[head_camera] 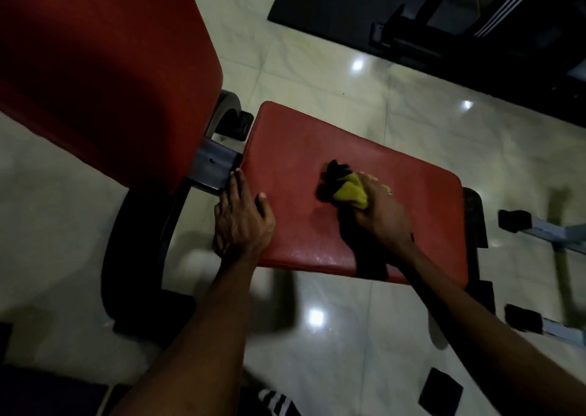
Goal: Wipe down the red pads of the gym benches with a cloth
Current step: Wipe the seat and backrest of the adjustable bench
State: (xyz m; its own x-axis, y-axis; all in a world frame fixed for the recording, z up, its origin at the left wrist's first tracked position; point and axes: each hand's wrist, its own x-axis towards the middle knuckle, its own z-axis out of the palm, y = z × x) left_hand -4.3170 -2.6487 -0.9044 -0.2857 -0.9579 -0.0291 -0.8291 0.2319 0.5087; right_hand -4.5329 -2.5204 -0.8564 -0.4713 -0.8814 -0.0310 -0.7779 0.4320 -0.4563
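Note:
A red seat pad (304,149) of a gym bench lies in the middle of the view. The larger red back pad (95,57) rises at the upper left. My right hand (382,212) grips a bunched yellow and black cloth (344,188) and presses it onto the seat pad near its centre. My left hand (242,217) rests on the seat pad's left edge, thumb on top and fingers over the side, close to the grey metal bracket (212,165).
The bench's curved black frame (133,241) stands on a glossy pale tiled floor (348,336). Grey metal legs with black end caps (520,319) lie at the right. A black mat with dark equipment (412,12) fills the upper right.

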